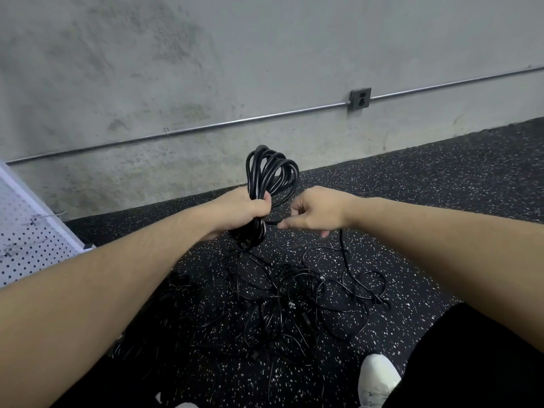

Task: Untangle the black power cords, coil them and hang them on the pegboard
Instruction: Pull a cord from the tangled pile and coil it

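head view, left hand: the left hand (248,209) is clenched around the waist of a bundle of glossy black power cord loops (270,169), loops standing up above the fist and hanging below it.
head view, right hand: the right hand (312,213) pinches the free run of the same cord just beside the left fist; the tail drops from it to the floor.
head view, step in hand: judged to be wrapping the loose tail around the coil's middle to bind it.
head view, doing it well: keep the left grip firm so the loops stay even; feed the tail with light tension, turns lying side by side; shake the tail clear of the pile first, since a snag would drag other cords up.
head view, remaining cords: a tangled heap of thin black cords (294,304) lies on the floor below the hands, near a white shoe (378,375).
head view, surface: black rubber floor with white speckles (441,201).
head view, room: a white perforated metal pegboard (29,245) with wire hooks at the left edge, no coil seen on it; a grey concrete wall (206,54) carries a thin metal conduit (235,122) and a grey socket box (359,99).
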